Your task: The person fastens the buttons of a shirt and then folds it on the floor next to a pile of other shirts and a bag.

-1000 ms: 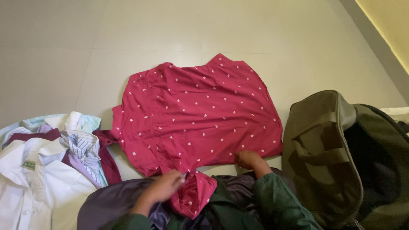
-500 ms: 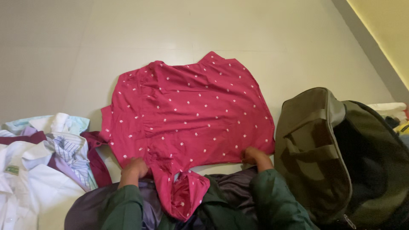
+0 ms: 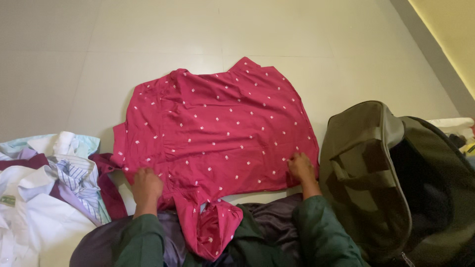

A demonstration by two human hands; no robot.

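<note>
Only 1 label: small green rect. tag (image 3: 7, 200) on white shirt (image 3: 29, 222), bottom-left of floor (image 3: 247, 29), near pic's left edge

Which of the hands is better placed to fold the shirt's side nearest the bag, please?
Probably right: the right hand rests on the shirt edge beside the bag; the left hand is opposite.

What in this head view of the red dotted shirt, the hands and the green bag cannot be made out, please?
- Head view: inside of the olive bag is too dark, and the right edge cuts it off.
- Collar end of the red shirt bunches over the lap.
- Clothes pile is cut by the left edge.
- Left hand and right hand: palms hidden, pressed on the shirt.
</note>
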